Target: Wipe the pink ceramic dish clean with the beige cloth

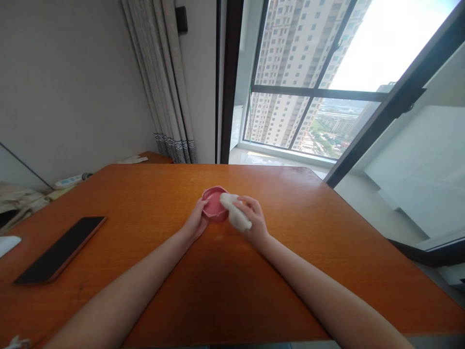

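A small pink dish (214,199) with a wavy rim is tilted toward me above the middle of the table. My left hand (198,218) grips its left side, thumb over the rim and fingers underneath. In my right hand (255,220) is a bunched white cloth or tissue (238,215); which of the two I cannot tell. Its upper end overlaps the right rim of the dish, and it looks slightly blurred. The fingers of my right hand are closed around the cloth.
Both forearms reach over a brown wooden table (290,198). A long black flat slab (63,249) lies on the left. Past the left edge are a white power strip (69,181) and some fabric (22,198). A grey curtain (163,87) and a window (290,92) stand beyond.
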`<state>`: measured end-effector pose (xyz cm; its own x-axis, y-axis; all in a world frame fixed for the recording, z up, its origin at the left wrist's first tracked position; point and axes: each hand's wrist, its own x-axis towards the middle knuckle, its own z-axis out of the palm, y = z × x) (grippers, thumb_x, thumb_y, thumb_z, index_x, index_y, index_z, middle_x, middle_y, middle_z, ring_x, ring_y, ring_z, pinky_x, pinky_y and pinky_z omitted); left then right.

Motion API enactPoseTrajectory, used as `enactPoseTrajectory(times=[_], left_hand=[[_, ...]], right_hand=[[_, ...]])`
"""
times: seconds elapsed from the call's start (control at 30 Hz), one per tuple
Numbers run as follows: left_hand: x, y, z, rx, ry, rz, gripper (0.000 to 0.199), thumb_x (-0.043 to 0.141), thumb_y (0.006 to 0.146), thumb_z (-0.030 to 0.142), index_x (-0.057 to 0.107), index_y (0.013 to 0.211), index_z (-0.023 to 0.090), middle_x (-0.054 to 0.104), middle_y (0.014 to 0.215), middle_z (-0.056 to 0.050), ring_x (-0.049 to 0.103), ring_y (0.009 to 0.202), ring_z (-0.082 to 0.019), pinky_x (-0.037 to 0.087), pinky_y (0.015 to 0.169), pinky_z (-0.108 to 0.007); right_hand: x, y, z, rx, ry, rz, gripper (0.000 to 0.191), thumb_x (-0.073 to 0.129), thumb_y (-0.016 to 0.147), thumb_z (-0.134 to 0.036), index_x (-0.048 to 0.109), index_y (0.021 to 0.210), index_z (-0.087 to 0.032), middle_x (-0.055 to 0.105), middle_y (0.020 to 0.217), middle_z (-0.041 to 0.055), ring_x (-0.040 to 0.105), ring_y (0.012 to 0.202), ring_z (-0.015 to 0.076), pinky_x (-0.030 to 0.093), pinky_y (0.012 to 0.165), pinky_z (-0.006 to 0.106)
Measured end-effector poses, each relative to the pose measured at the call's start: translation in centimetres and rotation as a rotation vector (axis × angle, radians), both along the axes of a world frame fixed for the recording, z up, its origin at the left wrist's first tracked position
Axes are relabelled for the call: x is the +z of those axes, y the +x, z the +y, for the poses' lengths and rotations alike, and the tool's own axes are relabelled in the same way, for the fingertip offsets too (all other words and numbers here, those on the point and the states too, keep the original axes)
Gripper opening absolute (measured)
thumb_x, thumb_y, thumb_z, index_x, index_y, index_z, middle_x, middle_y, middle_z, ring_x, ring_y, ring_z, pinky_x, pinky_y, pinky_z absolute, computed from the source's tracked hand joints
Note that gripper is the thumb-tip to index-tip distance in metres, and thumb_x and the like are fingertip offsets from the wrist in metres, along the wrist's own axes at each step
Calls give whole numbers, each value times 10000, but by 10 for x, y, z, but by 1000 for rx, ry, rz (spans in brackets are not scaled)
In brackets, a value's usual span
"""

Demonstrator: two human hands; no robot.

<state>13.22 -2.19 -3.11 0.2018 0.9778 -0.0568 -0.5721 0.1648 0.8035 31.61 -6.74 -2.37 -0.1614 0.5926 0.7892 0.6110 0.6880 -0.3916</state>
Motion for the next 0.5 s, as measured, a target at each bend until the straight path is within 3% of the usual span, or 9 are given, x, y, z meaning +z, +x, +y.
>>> enactPoseTrajectory(times=[0.1,0.2,0.37,0.5], left_hand=[[3,2,-2,-87,-113,-50,293,572,783,266,617,1045,143,684,994,-59,632,883,-177,509,785,-288],[4,5,-4,-151,-134,-69,295,578,786,249,622,1058,142,679,1048,-67,625,948,-189,501,843,-298],[6,8,-7,-80,-117,-68,339,543,818,337,611,1077,129,655,1120,-90,586,1065,-226,481,912,-336],[10,10,-12,-161,-1,-81,436,576,814,389,532,1199,191,577,1251,-91,544,1141,-235,459,948,-377]], right_hand=[[-5,-3,3,-24,-275,382,313,484,867,-407,633,1020,-178,647,977,90,589,928,231,475,835,367],[-10,-10,4,120,-510,356,364,463,866,-480,651,934,-176,671,912,75,606,901,238,463,876,384],[-20,-31,-7,129,-537,209,445,396,884,-509,608,1092,-178,615,1126,123,497,1149,279,327,1041,465],[-21,-40,-10,92,-597,407,507,394,870,-552,559,1159,-170,610,1142,118,456,1207,263,288,1080,445]])
